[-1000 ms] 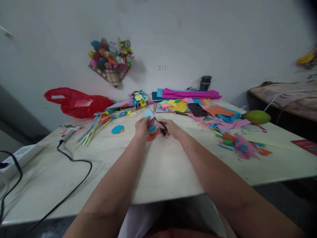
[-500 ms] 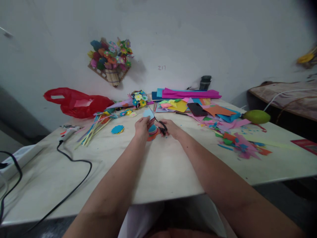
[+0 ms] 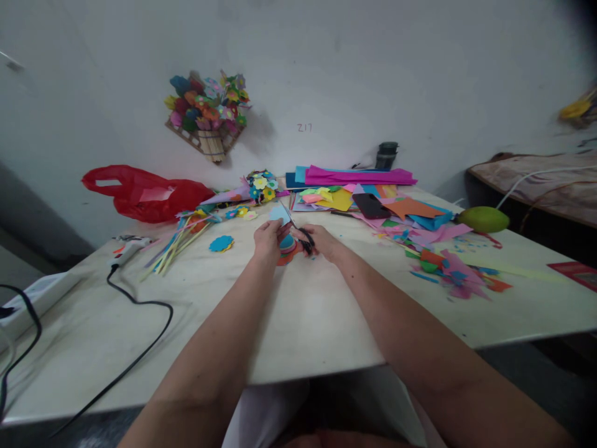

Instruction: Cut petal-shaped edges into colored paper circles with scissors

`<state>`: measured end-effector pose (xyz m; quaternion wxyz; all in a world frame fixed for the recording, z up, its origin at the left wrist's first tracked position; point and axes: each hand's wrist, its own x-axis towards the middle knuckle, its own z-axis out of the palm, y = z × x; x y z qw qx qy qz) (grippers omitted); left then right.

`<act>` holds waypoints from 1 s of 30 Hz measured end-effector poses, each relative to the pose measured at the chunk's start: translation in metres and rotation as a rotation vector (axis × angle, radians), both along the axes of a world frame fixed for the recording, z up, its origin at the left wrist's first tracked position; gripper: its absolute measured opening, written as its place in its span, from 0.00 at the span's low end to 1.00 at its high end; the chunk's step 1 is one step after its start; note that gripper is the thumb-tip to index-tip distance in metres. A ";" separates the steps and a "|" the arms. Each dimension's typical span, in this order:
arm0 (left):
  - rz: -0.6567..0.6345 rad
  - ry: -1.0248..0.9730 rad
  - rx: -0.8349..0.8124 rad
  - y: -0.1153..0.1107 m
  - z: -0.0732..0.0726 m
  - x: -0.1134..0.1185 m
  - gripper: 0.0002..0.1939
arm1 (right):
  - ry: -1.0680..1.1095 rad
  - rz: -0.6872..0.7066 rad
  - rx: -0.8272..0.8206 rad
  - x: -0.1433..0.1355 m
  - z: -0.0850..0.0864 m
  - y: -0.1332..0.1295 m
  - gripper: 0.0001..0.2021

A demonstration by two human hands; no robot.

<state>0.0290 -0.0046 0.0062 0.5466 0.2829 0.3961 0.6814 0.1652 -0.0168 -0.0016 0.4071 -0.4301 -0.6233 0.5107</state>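
Between the fingers of my left hand is a light blue piece of paper, pinched at its lower edge. My right hand grips a pair of scissors by the black handles, and the blades point up and left against the paper's right side. Below both hands lie rounded paper cutouts in blue, orange and other colours, partly hidden by my fingers. To the left of my left hand rests a blue scalloped paper cutout with a yellow one under it.
A glue gun with a black cord lies left, near a white power strip. Behind are a red plastic bag and paper flowers. Right are a phone, paper scraps and a yellow-green oval object.
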 end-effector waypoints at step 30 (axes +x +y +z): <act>0.020 0.016 0.011 0.003 -0.003 0.000 0.09 | -0.005 -0.016 -0.018 -0.001 0.002 -0.003 0.14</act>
